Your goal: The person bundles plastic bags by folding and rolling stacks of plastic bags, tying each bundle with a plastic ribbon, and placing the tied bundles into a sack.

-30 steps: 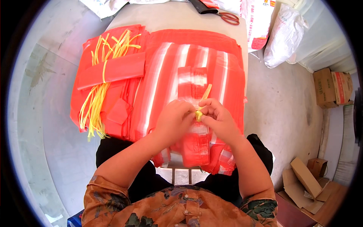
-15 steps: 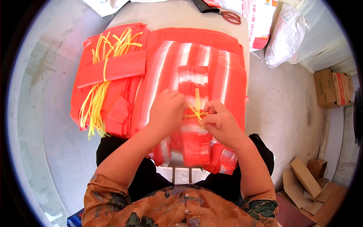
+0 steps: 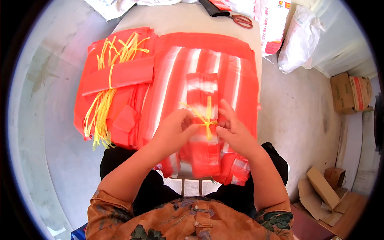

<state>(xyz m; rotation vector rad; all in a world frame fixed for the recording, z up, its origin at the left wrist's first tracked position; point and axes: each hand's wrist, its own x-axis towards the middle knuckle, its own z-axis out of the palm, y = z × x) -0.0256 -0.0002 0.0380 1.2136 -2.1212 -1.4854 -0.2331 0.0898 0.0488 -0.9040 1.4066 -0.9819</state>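
Note:
A narrow folded bundle of red-and-white plastic bags (image 3: 206, 157) lies lengthwise in front of me, on a wide stack of striped red-and-white bags (image 3: 168, 90). Around its middle runs a yellow tie strip (image 3: 208, 123), knotted on top with its loose ends sticking out. My left hand (image 3: 178, 129) is at the bundle's left edge, fingers bent and a gap between thumb and forefinger. On the opposite edge my right hand (image 3: 236, 130) has its fingers spread, the thumb close to the knot. Neither hand grips the strip's ends.
To the left, a folded red bag (image 3: 132, 73) and a bunch of yellow strips (image 3: 100, 116) lie on another red stack. Scissors (image 3: 242, 21) rest at the table's far edge. White sacks (image 3: 302, 38) stand at the far right; cardboard boxes (image 3: 346, 93) and flattened cardboard (image 3: 322, 192) are on the right.
Both hands have let go of the yellow strip and moved apart to the bundle's sides. The knot now shows fully, its ends free. My right fingers have spread.

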